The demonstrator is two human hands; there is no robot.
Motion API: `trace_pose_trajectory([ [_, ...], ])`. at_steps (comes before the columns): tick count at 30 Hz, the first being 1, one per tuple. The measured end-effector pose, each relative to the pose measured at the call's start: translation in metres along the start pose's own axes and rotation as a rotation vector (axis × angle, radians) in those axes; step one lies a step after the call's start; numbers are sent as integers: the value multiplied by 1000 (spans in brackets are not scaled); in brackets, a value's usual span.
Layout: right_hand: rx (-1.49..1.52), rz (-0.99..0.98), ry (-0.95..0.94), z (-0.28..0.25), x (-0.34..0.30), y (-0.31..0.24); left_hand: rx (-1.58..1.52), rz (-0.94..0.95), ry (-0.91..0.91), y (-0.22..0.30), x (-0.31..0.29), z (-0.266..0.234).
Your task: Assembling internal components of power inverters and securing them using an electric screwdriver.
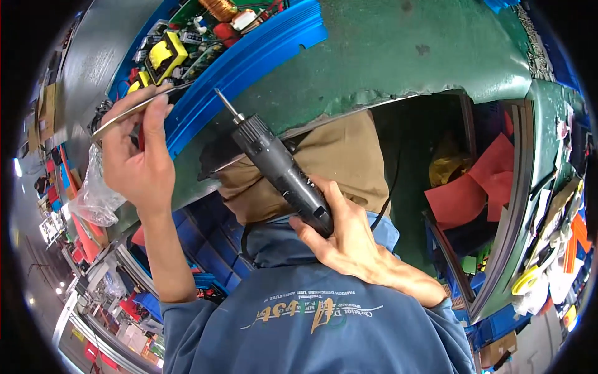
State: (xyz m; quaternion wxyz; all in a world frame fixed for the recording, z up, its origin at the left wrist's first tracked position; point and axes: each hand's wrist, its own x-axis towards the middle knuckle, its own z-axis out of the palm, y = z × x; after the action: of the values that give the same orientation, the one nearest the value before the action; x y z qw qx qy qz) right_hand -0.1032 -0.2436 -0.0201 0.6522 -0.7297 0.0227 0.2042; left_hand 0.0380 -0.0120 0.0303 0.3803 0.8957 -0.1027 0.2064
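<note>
My right hand [342, 234] is closed round the rear of a black electric screwdriver [280, 168], whose bit points up and left. The bit's tip is apart from the blue metal housing [249, 59] at the top left of the bench. Inside that housing sits a circuit board with a yellow transformer [166, 55], a copper coil [219, 9] and several capacitors. At the housing's near left end, my left hand [140, 146] pinches a thin flat metal plate [128, 113] between thumb and fingers. Part of the plate is hidden by the fingers.
The green bench top [386, 50] has a worn, ragged front edge. Clear plastic film [96, 193] hangs beside my left wrist. Red sheets [476, 184] lie in the opening under the bench at right. Yellow-handled scissors [528, 278] are at the far right.
</note>
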Motion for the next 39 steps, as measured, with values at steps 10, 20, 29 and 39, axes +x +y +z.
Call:
trace_pose_trajectory([
  [10,24,20,-3,4,6,-8,-12,-17,3,-2,2,2],
  [20,430,349,-260,-11,3,-29,-74,5,21,-5,3,0],
  [29,360,289,-210,-8,-2,-16,-115,-42,-2,-6,1,1],
  [39,259,137,-101,-6,4,-12,-39,-61,-8,-4,1,1],
])
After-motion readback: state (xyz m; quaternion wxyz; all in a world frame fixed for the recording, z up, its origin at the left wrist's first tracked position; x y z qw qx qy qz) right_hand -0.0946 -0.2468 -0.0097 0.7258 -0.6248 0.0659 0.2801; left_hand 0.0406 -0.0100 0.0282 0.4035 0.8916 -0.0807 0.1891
